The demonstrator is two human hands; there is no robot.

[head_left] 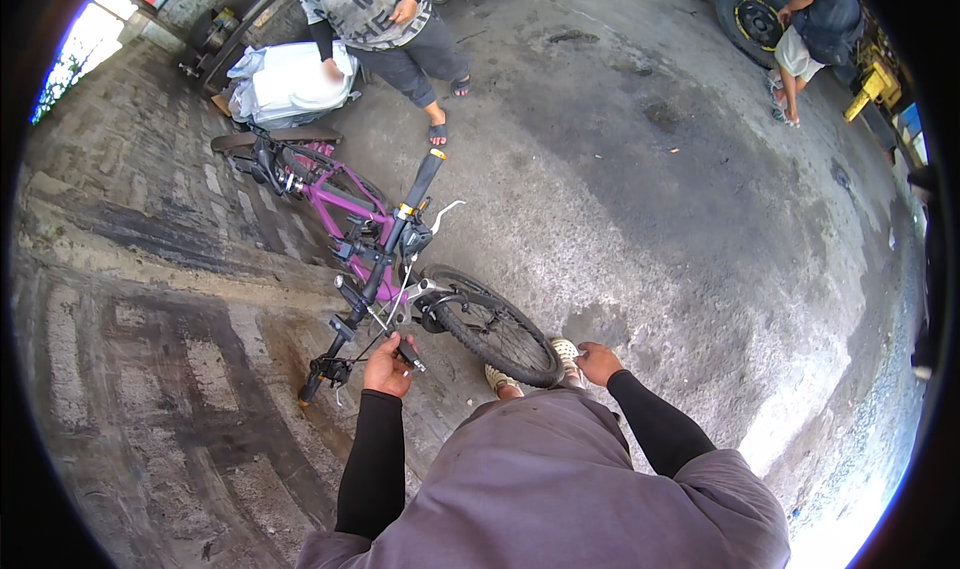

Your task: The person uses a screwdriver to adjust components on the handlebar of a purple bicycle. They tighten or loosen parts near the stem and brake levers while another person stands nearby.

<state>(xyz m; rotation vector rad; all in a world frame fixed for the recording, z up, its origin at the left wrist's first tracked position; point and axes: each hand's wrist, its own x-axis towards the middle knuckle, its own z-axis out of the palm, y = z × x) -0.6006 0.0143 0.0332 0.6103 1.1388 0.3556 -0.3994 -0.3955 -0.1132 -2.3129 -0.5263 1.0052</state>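
Observation:
A purple-framed bicycle [318, 201] leans by the brick wall, its front wheel [492, 327] pointing toward my feet. Its black handlebar [381, 269] carries dark grips and a pale brake lever [446, 216]. My left hand [386, 367] is closed around a small dark hand tool [408, 353] with a short metal end, just below the handlebar cables; its exact kind is unclear. To the right of the front tyre, my right hand [600, 363] has its fingers curled together over my shoe. Whatever it may hold is hidden.
A person in a patterned shirt [370, 7] stands beyond the bicycle, beside a white-covered bundle [292, 81]. At far right another person [826, 19] bends by a large vehicle tyre [750, 21]. Brick wall [130, 269] borders the left; stained concrete floor [650, 209] stretches right.

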